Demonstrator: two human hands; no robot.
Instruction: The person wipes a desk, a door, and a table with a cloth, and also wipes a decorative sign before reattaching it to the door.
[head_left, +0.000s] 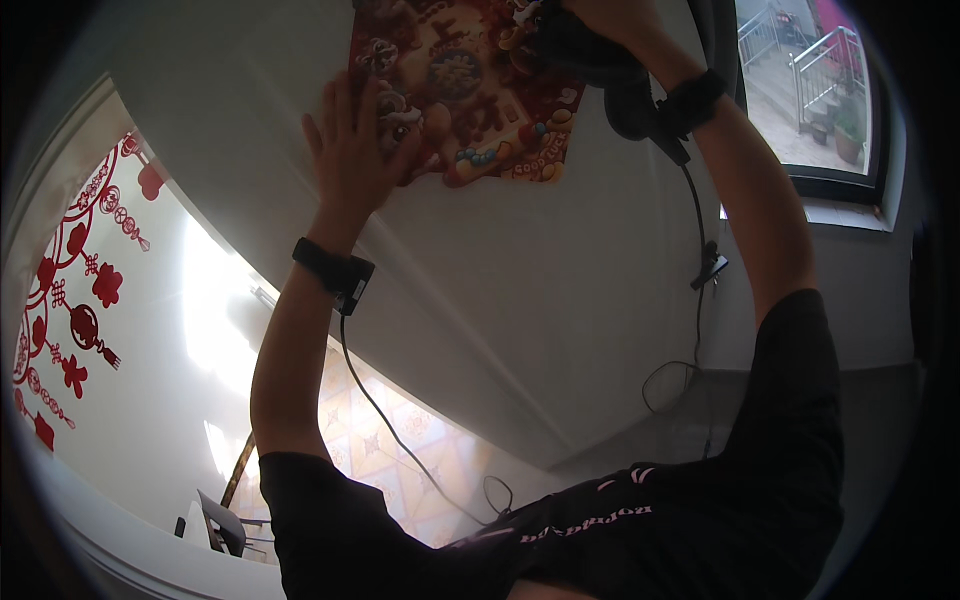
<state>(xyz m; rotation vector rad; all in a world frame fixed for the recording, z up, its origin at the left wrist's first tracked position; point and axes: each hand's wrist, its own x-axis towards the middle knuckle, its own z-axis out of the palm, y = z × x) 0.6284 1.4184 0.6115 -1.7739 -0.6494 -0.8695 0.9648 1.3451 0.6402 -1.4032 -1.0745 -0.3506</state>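
A red and gold paper decoration (480, 97) with cartoon figures and lettering lies flat on a pale smooth panel (480, 300). My left hand (349, 142) rests palm-down, fingers spread, on its left edge. At its upper right, my right hand (619, 22) is on a black corded handheld device (585, 52), which looks like a hair dryer; the fingers are partly hidden by the top of the picture. The device overlaps the decoration's upper right part. Black bands are on both wrists, the left one bearing a small box (354, 285).
A cable (382, 420) runs from the left wrist. Another cord (699, 315), with a small clip, hangs below the device. At the right is a window (810, 90) onto outdoor steps. Red stickers (90, 322) cover a bright pane at left; a chair (229, 525) stands lower left.
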